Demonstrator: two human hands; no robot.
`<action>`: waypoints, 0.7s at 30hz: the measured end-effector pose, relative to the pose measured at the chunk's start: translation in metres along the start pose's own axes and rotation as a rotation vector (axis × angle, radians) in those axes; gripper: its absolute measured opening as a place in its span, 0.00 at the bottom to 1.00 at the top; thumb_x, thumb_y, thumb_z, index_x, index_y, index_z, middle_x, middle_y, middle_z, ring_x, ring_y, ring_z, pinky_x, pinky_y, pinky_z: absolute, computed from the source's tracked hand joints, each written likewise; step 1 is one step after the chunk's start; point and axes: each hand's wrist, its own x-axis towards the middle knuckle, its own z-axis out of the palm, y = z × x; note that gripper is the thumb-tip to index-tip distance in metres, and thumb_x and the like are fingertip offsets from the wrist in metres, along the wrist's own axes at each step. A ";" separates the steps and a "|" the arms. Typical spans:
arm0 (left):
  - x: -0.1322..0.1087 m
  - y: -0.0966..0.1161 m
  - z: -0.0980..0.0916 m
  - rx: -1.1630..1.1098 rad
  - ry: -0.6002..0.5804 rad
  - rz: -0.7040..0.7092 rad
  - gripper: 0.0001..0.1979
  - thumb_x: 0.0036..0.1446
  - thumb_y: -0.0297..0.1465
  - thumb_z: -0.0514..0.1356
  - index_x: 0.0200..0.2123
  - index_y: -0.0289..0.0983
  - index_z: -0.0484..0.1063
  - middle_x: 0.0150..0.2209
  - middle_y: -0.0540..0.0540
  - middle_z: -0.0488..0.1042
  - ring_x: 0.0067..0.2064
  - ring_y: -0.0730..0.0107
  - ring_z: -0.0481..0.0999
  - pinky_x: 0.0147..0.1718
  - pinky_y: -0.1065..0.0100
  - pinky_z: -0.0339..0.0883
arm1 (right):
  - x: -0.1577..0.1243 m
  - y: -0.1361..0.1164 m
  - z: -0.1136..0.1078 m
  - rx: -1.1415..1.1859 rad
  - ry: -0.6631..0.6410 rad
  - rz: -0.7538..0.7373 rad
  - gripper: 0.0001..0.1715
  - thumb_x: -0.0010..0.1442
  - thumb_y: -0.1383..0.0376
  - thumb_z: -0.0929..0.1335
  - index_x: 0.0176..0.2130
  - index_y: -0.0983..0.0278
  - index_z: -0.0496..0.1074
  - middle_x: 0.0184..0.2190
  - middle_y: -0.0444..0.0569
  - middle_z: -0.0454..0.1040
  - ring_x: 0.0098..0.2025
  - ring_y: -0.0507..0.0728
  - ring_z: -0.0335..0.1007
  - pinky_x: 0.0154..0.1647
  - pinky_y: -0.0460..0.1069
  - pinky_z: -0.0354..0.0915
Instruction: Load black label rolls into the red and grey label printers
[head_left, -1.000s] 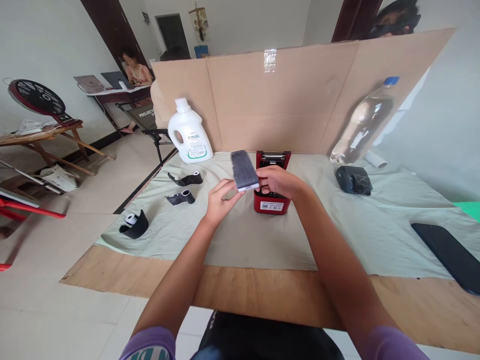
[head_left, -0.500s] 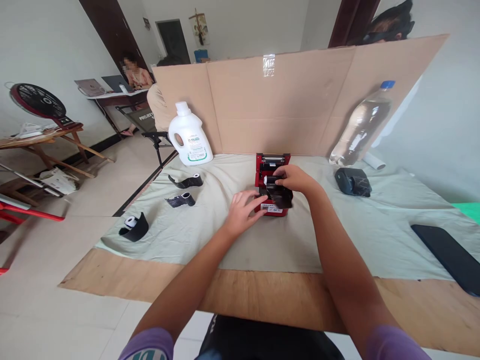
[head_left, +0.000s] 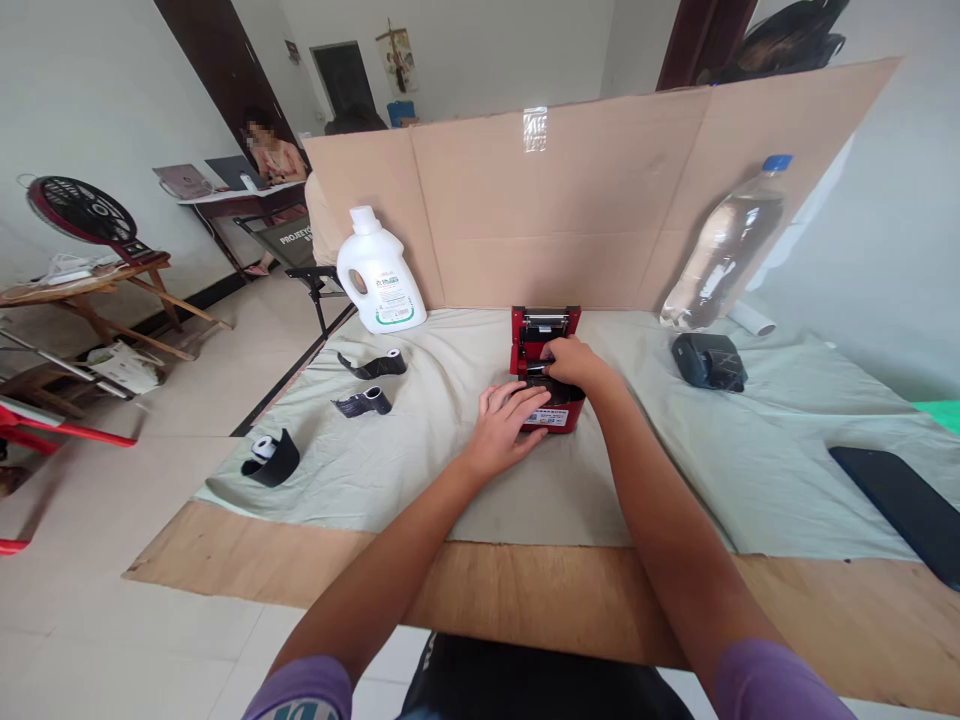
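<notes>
A small red label printer (head_left: 564, 414) stands on the cloth with its lid (head_left: 546, 322) raised. My right hand (head_left: 576, 364) reaches into the printer's bay, its fingers closed on a roll of black-faced paper (head_left: 537, 368), mostly hidden by the hand. The roll's dark loose end lies across the front of the bay. My left hand (head_left: 504, 424) rests against the printer's front left corner, fingers stretched out over the paper and thumb at the front face. To the left lie three similar rolls: a far roll (head_left: 375, 364), a middle roll (head_left: 364, 402) and a near roll (head_left: 271, 460).
A cardboard screen (head_left: 555, 220) stands behind the printer. A white jug (head_left: 382, 275) is at back left, a clear bottle (head_left: 724, 250) at back right. Right of the printer are a dark device (head_left: 707, 362), a white tube (head_left: 752, 319) and a phone (head_left: 900, 510). People sit beyond the screen.
My right hand has lowered the paper roll into the printer's bay. My left hand has shifted slightly right, its fingers now over the paper's loose end.
</notes>
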 end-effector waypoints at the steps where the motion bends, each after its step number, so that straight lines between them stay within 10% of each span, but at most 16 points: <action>1: 0.000 0.000 0.001 0.004 -0.002 -0.001 0.27 0.64 0.36 0.61 0.65 0.44 0.63 0.59 0.40 0.74 0.63 0.52 0.66 0.61 0.47 0.53 | -0.001 -0.001 -0.003 0.003 -0.004 0.002 0.10 0.52 0.70 0.73 0.38 0.64 0.78 0.42 0.59 0.79 0.51 0.67 0.71 0.50 0.55 0.63; 6: 0.001 0.000 0.003 0.037 0.069 0.011 0.19 0.65 0.33 0.60 0.59 0.46 0.71 0.56 0.43 0.78 0.60 0.54 0.70 0.59 0.49 0.54 | -0.015 0.008 -0.033 0.227 -0.086 -0.047 0.11 0.59 0.59 0.70 0.32 0.63 0.78 0.35 0.52 0.80 0.38 0.60 0.73 0.42 0.52 0.64; 10: 0.003 0.001 0.002 0.026 0.162 -0.008 0.13 0.67 0.31 0.59 0.52 0.48 0.77 0.51 0.47 0.81 0.55 0.58 0.74 0.56 0.51 0.55 | -0.014 0.026 -0.043 0.361 0.337 0.111 0.17 0.62 0.54 0.67 0.38 0.66 0.76 0.38 0.54 0.79 0.42 0.60 0.72 0.45 0.53 0.64; 14: 0.003 0.002 0.002 0.017 0.203 -0.040 0.13 0.67 0.30 0.58 0.47 0.49 0.80 0.48 0.49 0.83 0.52 0.58 0.75 0.53 0.51 0.56 | 0.004 0.032 -0.023 0.663 0.533 0.108 0.23 0.63 0.54 0.65 0.53 0.64 0.69 0.50 0.58 0.76 0.50 0.59 0.71 0.50 0.53 0.65; 21: 0.002 0.001 0.004 0.066 0.280 0.037 0.12 0.66 0.28 0.60 0.46 0.49 0.80 0.47 0.51 0.83 0.49 0.60 0.76 0.50 0.54 0.58 | -0.004 0.030 0.015 0.857 0.578 0.069 0.12 0.56 0.56 0.64 0.31 0.62 0.69 0.37 0.49 0.74 0.44 0.58 0.70 0.51 0.53 0.66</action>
